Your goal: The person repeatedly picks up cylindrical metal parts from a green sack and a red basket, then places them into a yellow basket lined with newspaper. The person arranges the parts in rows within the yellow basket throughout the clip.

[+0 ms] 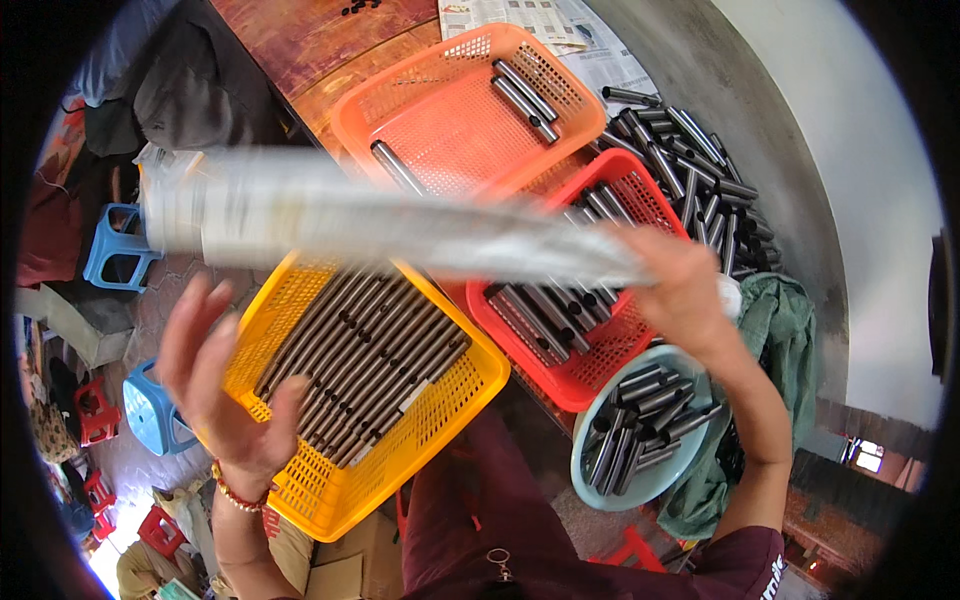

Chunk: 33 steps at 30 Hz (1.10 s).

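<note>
Baskets of tubes below; right hand (682,290) grips motion-blurred sheet (380,225).

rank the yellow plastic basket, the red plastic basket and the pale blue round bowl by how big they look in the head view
1. Yellow plastic basket, though it sits nearest the camera, so its lead is unsure.
2. Red plastic basket.
3. Pale blue round bowl, clearly smallest.

The person wears a dark maroon short-sleeved shirt, its right sleeve (745,560) ending above the elbow, with small pale print at the hem. Both forearms are bare. On the wrist of the left hand (215,375) sits a bracelet (238,495) of red and gold beads. The right hand (680,290) wears no ring or band. The lap is covered in the same maroon cloth.
</note>
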### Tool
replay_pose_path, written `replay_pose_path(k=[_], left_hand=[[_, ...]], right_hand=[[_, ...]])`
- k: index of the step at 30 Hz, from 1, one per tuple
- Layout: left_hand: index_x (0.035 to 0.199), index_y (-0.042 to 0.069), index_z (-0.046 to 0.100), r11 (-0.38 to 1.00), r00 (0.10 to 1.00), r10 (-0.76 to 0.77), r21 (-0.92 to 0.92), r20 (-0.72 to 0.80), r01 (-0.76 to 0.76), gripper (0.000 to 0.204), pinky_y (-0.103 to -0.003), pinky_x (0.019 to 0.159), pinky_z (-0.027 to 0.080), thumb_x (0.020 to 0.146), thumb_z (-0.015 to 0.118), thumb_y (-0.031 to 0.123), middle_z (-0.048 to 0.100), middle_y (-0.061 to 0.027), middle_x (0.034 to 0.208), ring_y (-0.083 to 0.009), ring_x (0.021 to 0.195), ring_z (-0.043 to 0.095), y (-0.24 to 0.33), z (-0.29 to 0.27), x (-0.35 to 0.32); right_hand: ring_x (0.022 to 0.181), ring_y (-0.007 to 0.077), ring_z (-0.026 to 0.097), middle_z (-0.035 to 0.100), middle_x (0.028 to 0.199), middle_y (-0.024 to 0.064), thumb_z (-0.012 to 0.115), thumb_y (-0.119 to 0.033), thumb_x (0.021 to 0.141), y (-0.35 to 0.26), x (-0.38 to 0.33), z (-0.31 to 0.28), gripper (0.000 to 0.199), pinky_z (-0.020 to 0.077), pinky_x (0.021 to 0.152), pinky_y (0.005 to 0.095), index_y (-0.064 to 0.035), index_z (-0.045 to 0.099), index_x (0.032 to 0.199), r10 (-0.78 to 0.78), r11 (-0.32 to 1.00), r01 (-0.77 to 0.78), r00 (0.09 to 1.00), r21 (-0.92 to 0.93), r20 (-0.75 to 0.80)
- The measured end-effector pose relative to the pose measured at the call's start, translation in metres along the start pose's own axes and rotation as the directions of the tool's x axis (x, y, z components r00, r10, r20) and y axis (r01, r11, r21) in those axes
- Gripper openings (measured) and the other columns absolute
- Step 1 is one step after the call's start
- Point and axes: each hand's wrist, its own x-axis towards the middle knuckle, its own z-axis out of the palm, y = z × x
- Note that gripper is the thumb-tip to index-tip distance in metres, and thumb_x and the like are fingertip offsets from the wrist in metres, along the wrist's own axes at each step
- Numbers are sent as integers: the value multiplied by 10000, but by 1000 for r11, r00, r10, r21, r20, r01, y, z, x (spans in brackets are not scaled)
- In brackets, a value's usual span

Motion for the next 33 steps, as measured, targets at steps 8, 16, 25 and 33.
replay_pose_path(k=[8,16,25,33], left_hand=[[1124,9,469,709,707,-676,-79,205,701,400,-262,696,442,745,563,-81,497,-103,1019,-152,744,547,-6,32,-123],[1132,5,453,578,496,-765,99,411,810,397,-312,638,458,760,584,-35,509,-134,982,-195,683,534,-16,89,-249],[1181,-25,380,-631,-492,-768,-353,410,691,390,-313,611,532,874,523,168,548,-154,1000,-238,716,603,-77,124,-404],[1211,-70,311,-840,-650,-323,-525,687,-138,403,-503,938,408,892,438,140,366,-316,1239,-425,1128,414,-76,248,-370]], right_hand=[[902,343,606,628,986,171,639,-280,762,190,63,-38,414,464,799,418,-95,576,1127,270,843,-377,913,-384,-306],[1054,325,480,545,1054,174,649,-141,730,101,166,13,333,404,851,413,-28,591,1039,-58,978,-54,856,-202,-513],[920,287,582,586,940,159,576,-224,811,-144,116,215,243,468,826,401,-13,590,932,-422,904,342,606,257,674],[899,289,610,605,995,195,509,-10,786,-102,70,404,159,501,764,386,30,630,883,41,996,-84,536,5,843]])
